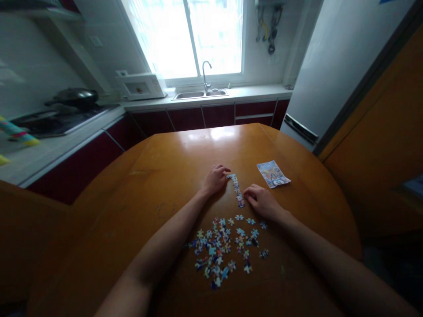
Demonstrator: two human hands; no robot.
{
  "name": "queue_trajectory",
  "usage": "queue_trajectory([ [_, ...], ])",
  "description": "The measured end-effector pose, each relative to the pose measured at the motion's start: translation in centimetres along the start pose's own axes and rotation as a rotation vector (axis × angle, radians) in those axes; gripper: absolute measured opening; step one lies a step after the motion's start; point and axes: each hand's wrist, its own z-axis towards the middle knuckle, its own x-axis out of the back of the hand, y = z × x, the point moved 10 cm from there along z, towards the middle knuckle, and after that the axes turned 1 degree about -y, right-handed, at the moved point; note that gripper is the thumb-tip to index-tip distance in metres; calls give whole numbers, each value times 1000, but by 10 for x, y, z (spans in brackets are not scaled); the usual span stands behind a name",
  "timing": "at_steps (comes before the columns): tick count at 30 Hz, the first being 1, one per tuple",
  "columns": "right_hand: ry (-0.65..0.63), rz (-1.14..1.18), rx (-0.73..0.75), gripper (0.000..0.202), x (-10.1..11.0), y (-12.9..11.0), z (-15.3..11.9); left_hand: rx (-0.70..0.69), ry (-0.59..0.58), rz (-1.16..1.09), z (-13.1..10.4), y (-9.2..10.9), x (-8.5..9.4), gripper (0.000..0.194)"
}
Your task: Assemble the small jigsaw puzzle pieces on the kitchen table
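A narrow strip of joined jigsaw pieces (237, 190) lies on the wooden table, with a short turn to the left at its far end. My left hand (216, 179) is at that far end, fingers bent together over a puzzle piece (228, 176) at the strip's corner. Beside the near part of the strip, on its right, rests my right hand (261, 201), its fingers curled in; whether anything is between them is hidden. Closer to me, between my forearms, many loose jigsaw pieces (218, 240) are scattered in a pile.
A creased printed picture sheet (273, 174) lies right of my right hand on the table (158, 176). Beyond the table are a sink (188, 95), a microwave (141, 86) and a stove with a dark pan (76, 97). A fridge (324, 66) stands at the right.
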Motion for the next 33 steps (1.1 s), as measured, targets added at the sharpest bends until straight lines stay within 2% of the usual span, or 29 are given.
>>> queue_trajectory([
  [4,-3,18,-4,14,1,3,0,25,37,4,1,-2,5,33],
  [14,-84,45,41,14,2,-2,-2,40,53,-4,1,-5,5,31],
  [33,-72,4,38,13,0,0,0,38,63,-37,2,-3,5,30],
])
